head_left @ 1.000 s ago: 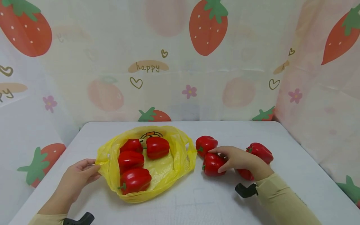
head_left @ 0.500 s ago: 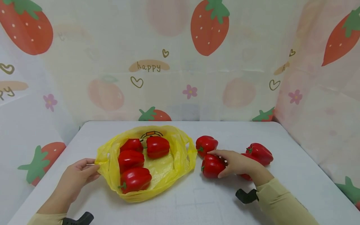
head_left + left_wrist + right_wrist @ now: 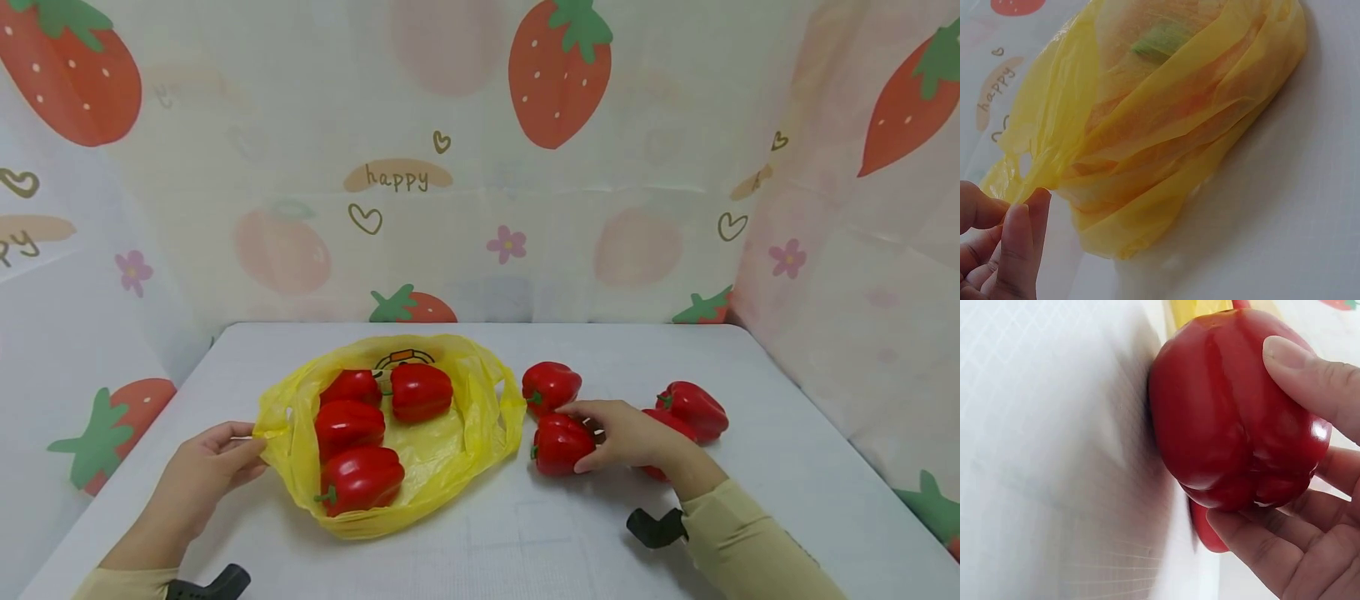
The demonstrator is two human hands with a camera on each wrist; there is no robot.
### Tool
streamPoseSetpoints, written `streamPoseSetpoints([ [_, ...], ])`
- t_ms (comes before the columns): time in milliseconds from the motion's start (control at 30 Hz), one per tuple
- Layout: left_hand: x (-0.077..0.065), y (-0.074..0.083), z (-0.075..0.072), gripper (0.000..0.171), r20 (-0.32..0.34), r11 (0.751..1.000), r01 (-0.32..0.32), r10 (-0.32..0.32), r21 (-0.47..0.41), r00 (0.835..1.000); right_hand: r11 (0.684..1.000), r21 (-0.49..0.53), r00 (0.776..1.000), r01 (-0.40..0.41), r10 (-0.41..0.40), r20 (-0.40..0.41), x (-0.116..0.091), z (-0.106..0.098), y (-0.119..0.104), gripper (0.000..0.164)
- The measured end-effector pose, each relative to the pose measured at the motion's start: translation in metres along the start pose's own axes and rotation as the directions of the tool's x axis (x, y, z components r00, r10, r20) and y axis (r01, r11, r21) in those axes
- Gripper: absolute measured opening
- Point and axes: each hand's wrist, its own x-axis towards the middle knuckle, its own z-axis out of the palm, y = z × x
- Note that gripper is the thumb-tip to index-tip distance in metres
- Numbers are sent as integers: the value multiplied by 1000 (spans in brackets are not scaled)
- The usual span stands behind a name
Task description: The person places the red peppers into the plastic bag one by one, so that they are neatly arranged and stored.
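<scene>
behind everything, a pale fabric-like backdrop [image 3: 457, 279], printed with strawberries, hearts, pink flowers and the word "happy", along rear, left and right. below it, a white tabletop [image 3: 517, 546] with rounded far corners.

left of centre on the tabletop, a thin, translucent yellow plastic bag [image 3: 487, 450], mouth spread wide, dark-and-orange print inside its far wall.

from the near edge, beige sleeves [image 3: 761, 533] on both forearms.

left hand [image 3: 217, 462]: pinching the bag's left rim between thumb and fingers; in the left wrist view, gathered plastic caught at the fingertips.

right hand [image 3: 630, 433]: gripping a glossy, blocky red bell pepper [image 3: 561, 446], thumb on the near side, other fingers around the far side and blunt end. on its side, just right of the bag, stem end toward it. fully on the tabletop or slightly clear: cannot tell.

four similar red peppers [image 3: 363, 481] inside the bag, three along its left side, one toward the back. just behind the gripped one, a rear pepper [image 3: 551, 387]; touching or not, cannot tell. farther right, two more red peppers [image 3: 693, 410] close together, one partly hidden by the right hand.

at the cuffs, black wrist mounts [image 3: 657, 528]. smallest, green stems [image 3: 327, 496] on several peppers.
</scene>
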Motion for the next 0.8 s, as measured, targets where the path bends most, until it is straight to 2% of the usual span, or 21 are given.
streamPoseSetpoints([
  [300, 1, -1, 0, 54, 4, 1000, 8, -8, 13, 1000, 999, 8, 999, 49, -49, -21, 1, -8, -3, 71],
  [600, 3, -3, 0, 55, 8, 1000, 10, -10, 17, 1000, 995, 55, 996, 82, -80, -38, 9, -20, -19, 73],
  [800, 2, -2, -1, 55, 9, 1000, 11, -11, 7, 1000, 984, 80, 986, 162, -160, -37, 22, -23, -33, 73],
])
